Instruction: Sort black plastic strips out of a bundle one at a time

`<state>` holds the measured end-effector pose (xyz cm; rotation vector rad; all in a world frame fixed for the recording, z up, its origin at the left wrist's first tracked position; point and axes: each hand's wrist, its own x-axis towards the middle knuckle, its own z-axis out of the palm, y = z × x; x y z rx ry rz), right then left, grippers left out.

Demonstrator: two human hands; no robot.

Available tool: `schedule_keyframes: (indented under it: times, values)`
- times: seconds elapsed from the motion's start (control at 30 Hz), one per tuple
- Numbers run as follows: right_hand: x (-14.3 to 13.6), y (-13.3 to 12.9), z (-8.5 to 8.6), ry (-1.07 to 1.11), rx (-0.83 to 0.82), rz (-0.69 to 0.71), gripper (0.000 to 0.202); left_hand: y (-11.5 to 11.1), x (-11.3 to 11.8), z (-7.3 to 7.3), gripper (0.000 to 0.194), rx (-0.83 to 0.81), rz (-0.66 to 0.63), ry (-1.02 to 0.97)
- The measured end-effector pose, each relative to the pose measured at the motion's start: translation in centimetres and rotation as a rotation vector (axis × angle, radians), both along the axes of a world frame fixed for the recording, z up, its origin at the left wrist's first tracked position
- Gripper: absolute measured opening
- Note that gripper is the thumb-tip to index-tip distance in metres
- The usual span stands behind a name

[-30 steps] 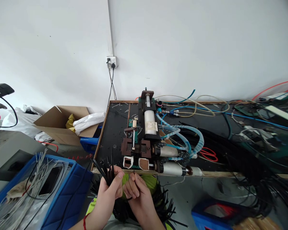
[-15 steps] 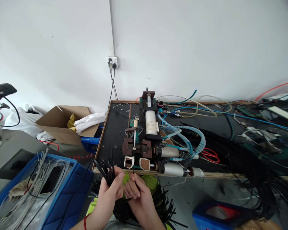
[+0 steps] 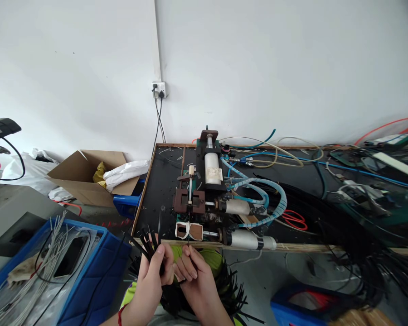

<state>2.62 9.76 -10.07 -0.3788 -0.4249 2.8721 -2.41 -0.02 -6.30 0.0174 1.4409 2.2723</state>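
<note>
My left hand (image 3: 153, 271), with a red cord at the wrist, is closed around a bundle of thin black cables (image 3: 146, 240) whose ends point up and away. Just right of it, my right hand (image 3: 195, 271) pinches a single black cable just below the front jaws (image 3: 189, 231) of a pneumatic machine. These white-edged jaws are pressed together, and the cable runs up to their seam. Behind them, brown blocks (image 3: 189, 201) are also together. More black cables (image 3: 172, 299) lie across my lap, partly hidden by my forearms.
A white cylinder (image 3: 212, 167) and blue hoses (image 3: 279, 199) belong to the machine on the black bench (image 3: 156, 181). At right lies a large black cable bundle (image 3: 313, 208) near red-handled scissors (image 3: 295, 219). A blue crate (image 3: 98, 258) and cardboard box (image 3: 85, 181) stand left.
The machine's right front jaw and right brown block have slid left and met their left counterparts. Both hands stay in nearly the same place, and the view has shifted slightly.
</note>
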Motion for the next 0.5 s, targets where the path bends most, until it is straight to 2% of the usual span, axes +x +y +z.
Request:
schedule_keyframes:
  times: [0.2, 0.33, 0.4, 0.5]
  values:
    - [0.1, 0.0, 0.2, -0.034, 0.039, -0.009, 0.026, 0.1, 0.2, 0.5, 0.052, -0.006, -0.027, 0.022]
    - [0.4, -0.3, 0.5, -0.085, 0.143, -0.039, 0.033, 0.1, 0.2, 0.7, 0.055, 0.007, -0.045, 0.004]
    - [1.1, -0.7, 0.8, -0.131, 0.316, -0.044, 0.040, 0.0, 0.2, 0.8, 0.057, 0.006, -0.060, 0.003]
    - [3.9, -0.9, 1.0, -0.254, 0.771, -0.121, 0.050, -0.3, 0.3, 0.7, 0.057, 0.018, -0.084, -0.009]
